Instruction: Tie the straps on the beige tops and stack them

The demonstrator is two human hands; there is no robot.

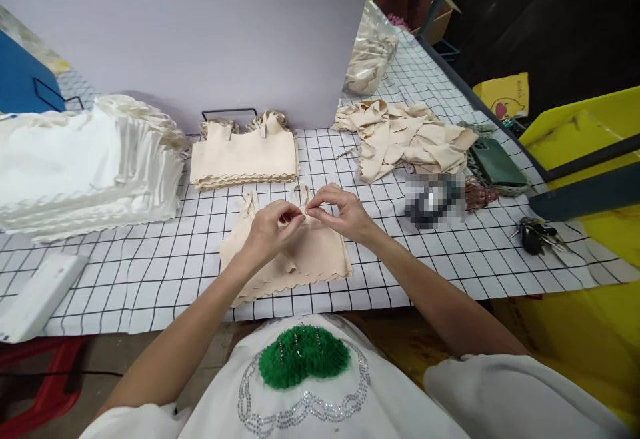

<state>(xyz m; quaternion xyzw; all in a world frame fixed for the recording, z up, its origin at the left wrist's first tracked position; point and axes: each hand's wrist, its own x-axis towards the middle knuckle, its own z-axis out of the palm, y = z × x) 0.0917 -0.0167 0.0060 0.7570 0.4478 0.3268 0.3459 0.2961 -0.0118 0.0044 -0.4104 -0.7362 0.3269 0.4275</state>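
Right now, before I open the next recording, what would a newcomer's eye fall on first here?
The fuzzy green patch on the wearer's white top jumps out, low in the middle. Above it, the left hand and right hand come together at the fingertips over beige cloth. At the left, a thick stack of white fabric covers part of the checked tablecloth.

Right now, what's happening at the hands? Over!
Left fingers, right fingers: pinched, tips close together. Anything held: too small to tell. Beige fabric beneath. Beige stack just beyond, not blocking.
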